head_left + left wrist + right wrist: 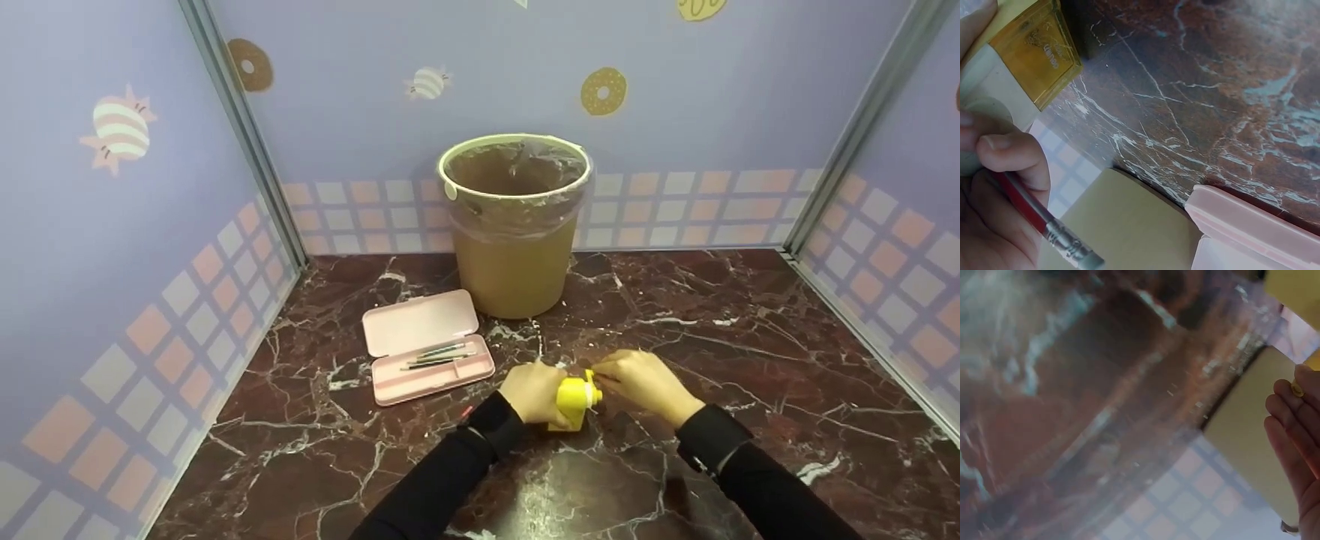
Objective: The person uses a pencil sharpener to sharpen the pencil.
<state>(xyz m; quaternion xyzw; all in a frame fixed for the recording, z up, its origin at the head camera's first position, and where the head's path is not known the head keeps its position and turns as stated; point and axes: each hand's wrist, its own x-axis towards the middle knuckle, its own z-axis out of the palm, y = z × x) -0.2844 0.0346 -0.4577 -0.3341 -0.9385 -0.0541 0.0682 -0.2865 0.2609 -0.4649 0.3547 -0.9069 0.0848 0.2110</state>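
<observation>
Head view: a tan bin (510,270) with a clear liner (517,221) stands at the back, and just beside its base lies an open pink pencil case (420,322) with several pencils (439,355) inside. Dark red, white-veined tabletop (300,457) runs to lilac walls (337,90) printed with pastel checks, sweets and doughnuts. Nearer, between the hands, is a yellow sharpener (571,397): the left hand (532,393) grips its body and also holds a red pencil (1023,203), eraser end out, while the right hand (645,384) pinches its small yellow knob (1297,388)
</observation>
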